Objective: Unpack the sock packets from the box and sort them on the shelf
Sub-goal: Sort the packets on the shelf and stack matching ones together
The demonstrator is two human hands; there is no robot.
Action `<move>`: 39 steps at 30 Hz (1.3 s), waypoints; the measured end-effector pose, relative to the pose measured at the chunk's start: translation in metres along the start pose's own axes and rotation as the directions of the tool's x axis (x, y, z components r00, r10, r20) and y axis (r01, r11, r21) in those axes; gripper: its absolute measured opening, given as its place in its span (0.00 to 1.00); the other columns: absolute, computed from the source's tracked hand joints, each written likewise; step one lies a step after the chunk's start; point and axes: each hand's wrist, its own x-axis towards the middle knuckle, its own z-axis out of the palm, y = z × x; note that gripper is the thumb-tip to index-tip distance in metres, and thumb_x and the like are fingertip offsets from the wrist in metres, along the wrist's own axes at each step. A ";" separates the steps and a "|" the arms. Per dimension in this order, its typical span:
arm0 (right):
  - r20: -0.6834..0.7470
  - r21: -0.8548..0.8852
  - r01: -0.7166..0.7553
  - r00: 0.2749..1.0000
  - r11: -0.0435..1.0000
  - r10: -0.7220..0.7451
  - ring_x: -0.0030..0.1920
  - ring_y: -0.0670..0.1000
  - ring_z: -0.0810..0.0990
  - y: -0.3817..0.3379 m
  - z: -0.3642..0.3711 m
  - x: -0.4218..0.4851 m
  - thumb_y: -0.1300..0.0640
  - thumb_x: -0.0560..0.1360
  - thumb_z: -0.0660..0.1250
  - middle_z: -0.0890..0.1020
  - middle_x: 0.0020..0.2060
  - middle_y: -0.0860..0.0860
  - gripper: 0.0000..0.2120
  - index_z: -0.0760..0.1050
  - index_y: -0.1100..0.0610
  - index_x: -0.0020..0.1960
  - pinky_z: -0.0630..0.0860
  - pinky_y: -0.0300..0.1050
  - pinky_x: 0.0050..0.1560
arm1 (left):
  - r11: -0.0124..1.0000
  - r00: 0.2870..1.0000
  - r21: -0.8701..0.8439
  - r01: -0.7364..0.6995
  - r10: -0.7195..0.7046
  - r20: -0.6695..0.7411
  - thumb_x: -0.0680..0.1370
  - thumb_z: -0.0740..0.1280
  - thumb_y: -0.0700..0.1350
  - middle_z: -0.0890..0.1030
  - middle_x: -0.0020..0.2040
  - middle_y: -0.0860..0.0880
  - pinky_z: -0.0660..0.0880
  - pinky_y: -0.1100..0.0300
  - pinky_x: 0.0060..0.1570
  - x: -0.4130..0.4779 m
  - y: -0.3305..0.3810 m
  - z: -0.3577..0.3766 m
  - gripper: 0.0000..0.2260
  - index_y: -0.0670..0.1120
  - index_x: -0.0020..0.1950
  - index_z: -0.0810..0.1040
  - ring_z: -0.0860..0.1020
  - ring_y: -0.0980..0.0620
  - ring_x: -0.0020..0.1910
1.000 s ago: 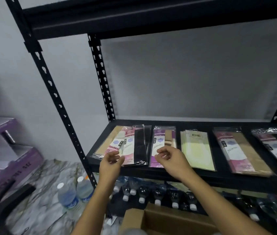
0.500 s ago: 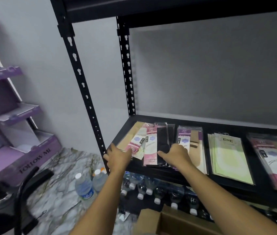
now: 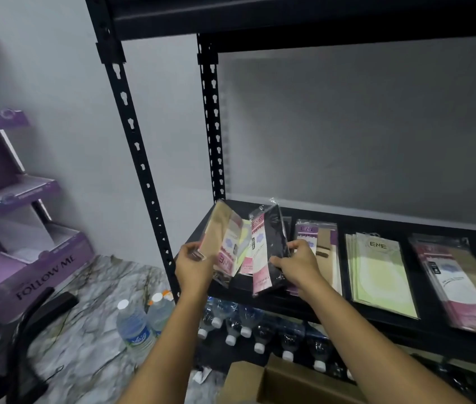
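Your left hand (image 3: pixel 194 262) is curled round the near end of the beige packets (image 3: pixel 218 228), thumb on top, fingers wrapped underneath. You've got them tipped up, far end raised above the left end of the shelf (image 3: pixel 391 333). Your right hand (image 3: pixel 298 262) pinches the black packet (image 3: pixel 274 243) by its right edge, thumb on the front and fingers behind it, and this one is tilted up off the shelf too. Between your hands, a couple of pink and pale yellow packets (image 3: pixel 245 252) sit fanned and overlapping; you can't tell which hand bears them.

Right of your hands, flat on the shelf, lies a purple packet (image 3: pixel 318 243), just beside your right hand. Then comes the green stack (image 3: pixel 379 272), then the pink stack (image 3: pixel 458 281) near the right edge.

The box (image 3: pixel 248 383) is open below you, between your forearms. Bottles (image 3: pixel 260 336) lie in a row under the shelf, and two more (image 3: pixel 134 325) stand on the marble floor (image 3: pixel 85 330) to the left. A purple stand (image 3: pixel 26 258) is further left.
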 end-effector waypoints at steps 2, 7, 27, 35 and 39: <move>-0.018 0.106 0.015 1.000 0.994 -0.013 0.45 0.55 0.84 0.001 -0.005 -0.007 0.64 0.71 0.73 0.82 0.50 0.54 0.17 0.69 0.51 0.53 0.82 0.55 0.47 | 0.991 1.000 -0.136 0.006 -0.003 0.024 0.71 0.71 0.32 0.81 0.49 0.43 0.82 0.49 0.41 -0.007 0.006 -0.004 0.16 0.51 0.51 0.76 0.83 0.45 0.43; -0.074 0.270 0.097 0.994 0.958 -0.080 0.46 0.52 0.83 -0.007 -0.028 -0.035 0.66 0.72 0.71 0.82 0.54 0.53 0.17 0.72 0.50 0.54 0.81 0.44 0.36 | 0.959 0.999 -0.282 -0.019 0.027 0.023 0.75 0.70 0.36 0.84 0.50 0.41 0.83 0.42 0.46 -0.024 0.023 -0.016 0.11 0.52 0.50 0.78 0.85 0.41 0.45; -0.337 0.402 0.294 0.928 0.867 -0.158 0.51 0.51 0.83 0.016 -0.182 -0.122 0.68 0.71 0.72 0.84 0.51 0.53 0.19 0.74 0.57 0.59 0.78 0.51 0.57 | 0.829 0.936 -0.531 0.174 0.028 0.350 0.77 0.69 0.38 0.84 0.55 0.42 0.83 0.52 0.44 -0.130 0.042 0.019 0.15 0.40 0.64 0.76 0.85 0.46 0.46; -0.470 0.381 0.314 0.876 0.869 -0.110 0.56 0.52 0.81 0.041 -0.257 -0.134 0.67 0.70 0.72 0.82 0.55 0.53 0.18 0.75 0.50 0.54 0.77 0.52 0.59 | 0.852 0.872 -0.486 0.194 0.076 0.483 0.76 0.71 0.41 0.85 0.53 0.45 0.81 0.54 0.50 -0.174 0.055 0.078 0.14 0.45 0.62 0.78 0.85 0.50 0.44; -0.534 0.334 0.290 0.842 0.897 -0.074 0.57 0.52 0.80 0.058 -0.300 -0.137 0.65 0.71 0.73 0.82 0.55 0.54 0.21 0.74 0.53 0.61 0.76 0.53 0.61 | 0.858 0.842 -0.471 0.205 0.091 0.532 0.77 0.70 0.39 0.86 0.52 0.48 0.80 0.62 0.41 -0.196 0.058 0.102 0.11 0.46 0.59 0.79 0.86 0.54 0.45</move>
